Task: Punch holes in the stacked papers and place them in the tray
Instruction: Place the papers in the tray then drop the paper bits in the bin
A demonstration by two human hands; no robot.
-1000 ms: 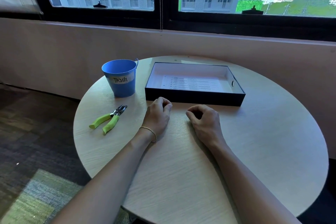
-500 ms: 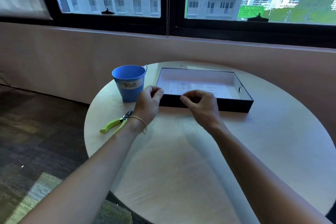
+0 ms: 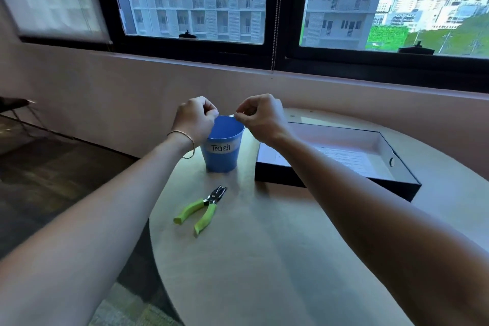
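Indoors, on a round wooden table (image 3: 264, 259), a black tray (image 3: 330, 185) holds the printed papers (image 3: 346, 159) flat inside; beside it stands a blue "Trash" bucket (image 3: 221, 159), above whose rim the left hand (image 3: 194, 119) and right hand (image 3: 260, 116) hover, fingertips pinched together, anything between them too small to tell; a green-handled hole punch (image 3: 202, 209) lies nearer

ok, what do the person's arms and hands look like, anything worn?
No sleeves and no gloves in view on either arm. The left hand has a thin gold-coloured bracelet hanging loosely at the wrist. The right hand and its wrist wear nothing that shows: no watch, no band. No rings visible on either hand.
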